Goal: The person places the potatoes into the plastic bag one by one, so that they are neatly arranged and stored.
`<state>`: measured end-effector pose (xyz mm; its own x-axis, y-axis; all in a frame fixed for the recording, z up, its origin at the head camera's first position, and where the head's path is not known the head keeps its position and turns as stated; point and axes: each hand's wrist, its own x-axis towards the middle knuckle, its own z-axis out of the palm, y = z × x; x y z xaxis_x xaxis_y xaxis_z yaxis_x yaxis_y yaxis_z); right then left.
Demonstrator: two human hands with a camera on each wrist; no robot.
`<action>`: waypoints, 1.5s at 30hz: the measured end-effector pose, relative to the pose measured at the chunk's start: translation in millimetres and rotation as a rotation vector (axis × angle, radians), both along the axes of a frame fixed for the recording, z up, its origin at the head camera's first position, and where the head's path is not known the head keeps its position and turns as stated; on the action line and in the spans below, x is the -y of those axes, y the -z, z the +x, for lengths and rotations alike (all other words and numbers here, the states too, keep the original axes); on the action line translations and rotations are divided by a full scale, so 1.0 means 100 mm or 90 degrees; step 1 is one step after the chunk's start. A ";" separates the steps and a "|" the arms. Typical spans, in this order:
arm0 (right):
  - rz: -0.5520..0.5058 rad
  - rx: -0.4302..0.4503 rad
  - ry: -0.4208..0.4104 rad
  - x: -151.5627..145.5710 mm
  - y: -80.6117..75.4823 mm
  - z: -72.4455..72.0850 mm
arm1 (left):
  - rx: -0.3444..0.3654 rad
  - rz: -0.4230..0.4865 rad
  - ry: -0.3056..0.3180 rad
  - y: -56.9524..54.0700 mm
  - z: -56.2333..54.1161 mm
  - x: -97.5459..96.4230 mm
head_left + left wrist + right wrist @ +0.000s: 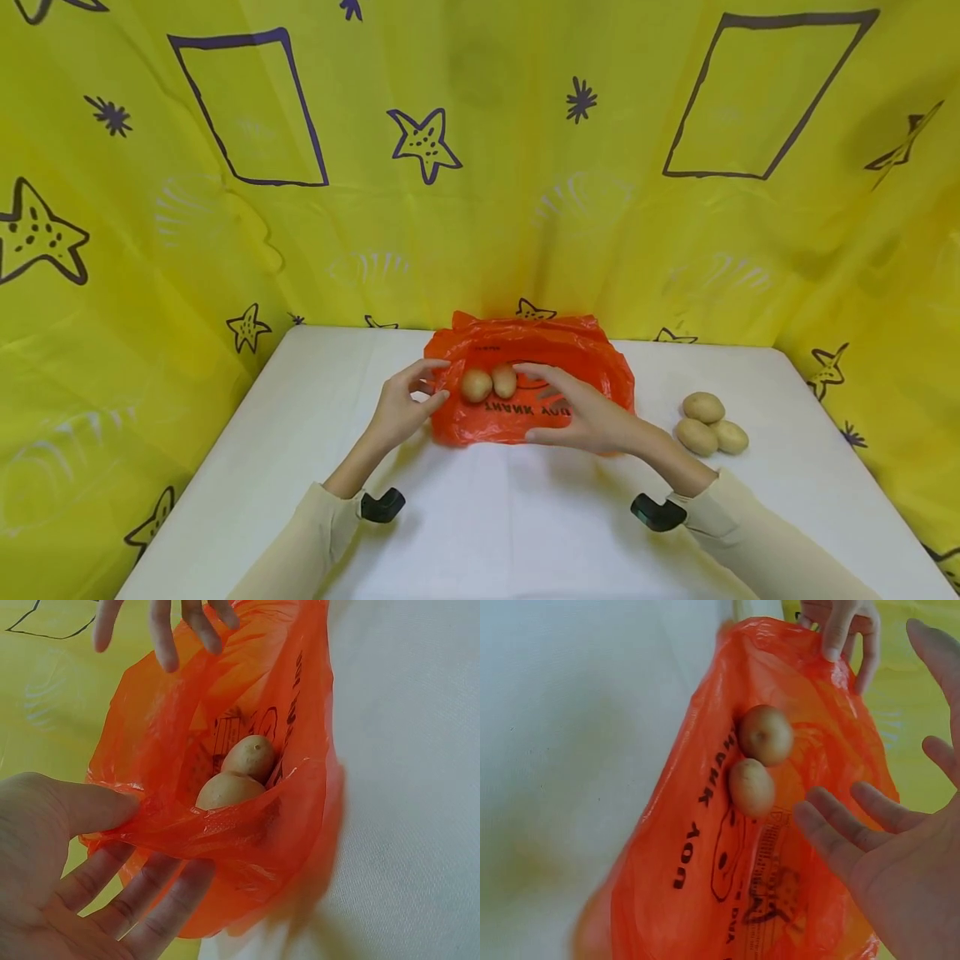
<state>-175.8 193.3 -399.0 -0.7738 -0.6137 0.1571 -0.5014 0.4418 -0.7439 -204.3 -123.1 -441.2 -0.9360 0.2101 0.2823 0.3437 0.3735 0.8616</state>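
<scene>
A red plastic bag [480,427] with black lettering lies on the table, its mouth spread toward me. Inside it, two potatoes [476,386] rest side by side, toward the bag's left. My left hand [400,406] pinches the bag's left rim, thumb on the inner face and fingers behind the film, as the left wrist view shows. Over the bag's right part hovers my right hand [592,414], fingers spread and holding nothing. The right wrist view shows those fingertips [810,814] near the potatoes [751,787], apart from them.
Three more potatoes [703,407] sit in a cluster on the white table [300,433], right of the bag. A yellow curtain [480,217] with drawn stars and frames hangs behind and along both sides. Each wrist carries a black device [658,512].
</scene>
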 end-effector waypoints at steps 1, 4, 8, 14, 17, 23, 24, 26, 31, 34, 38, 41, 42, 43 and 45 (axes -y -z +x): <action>-0.001 -0.008 0.003 -0.01 -0.02 0.01 | 0.000 -0.001 0.002 0.00 0.00 0.00; -0.007 -0.031 0.011 -0.03 -0.06 0.05 | -0.001 -0.003 0.005 -0.02 -0.01 0.01; -0.026 -0.058 0.018 -0.09 -0.11 0.10 | 0.003 -0.008 0.003 -0.03 0.00 0.01; -0.025 -0.085 0.049 -0.21 -0.14 0.17 | 0.005 -0.008 0.002 -0.05 0.01 0.01; -0.022 -0.091 0.060 -0.28 -0.14 0.19 | 0.004 -0.003 0.003 -0.04 0.01 0.01; -0.006 -0.160 0.094 -0.44 -0.13 0.22 | 0.001 0.005 0.006 -0.03 0.00 0.00; -0.004 -0.174 0.101 -0.47 -0.13 0.22 | 0.001 0.005 0.006 -0.03 0.00 0.00; -0.002 -0.203 0.113 -0.53 -0.12 0.23 | 0.001 0.004 0.006 -0.03 0.00 0.00; 0.003 -0.261 0.126 -0.71 -0.10 0.23 | -0.005 0.001 0.008 -0.04 0.00 0.00; 0.013 -0.276 0.141 -0.82 -0.09 0.24 | -0.017 0.006 0.012 -0.04 0.00 0.00; 0.036 -0.276 0.189 -0.97 -0.07 0.27 | -0.020 0.009 0.015 -0.04 -0.01 0.00; 0.057 -0.283 0.229 -1.08 -0.03 0.29 | -0.014 0.010 0.015 -0.03 -0.01 0.00; 0.063 -0.285 0.239 -1.11 -0.02 0.30 | -0.013 0.010 0.015 -0.03 -0.01 0.00; 0.071 -0.289 0.249 -1.14 -0.01 0.30 | -0.013 0.010 0.015 -0.02 -0.01 0.00; 0.086 -0.291 0.262 -1.21 0.01 0.30 | -0.012 0.009 0.012 -0.01 -0.02 0.00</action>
<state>-145.6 314.1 -399.6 -0.8240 -0.3171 0.4696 -0.5241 0.7414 -0.4191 -205.9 -123.4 -440.1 -0.9265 0.2236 0.3027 0.3666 0.3541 0.8604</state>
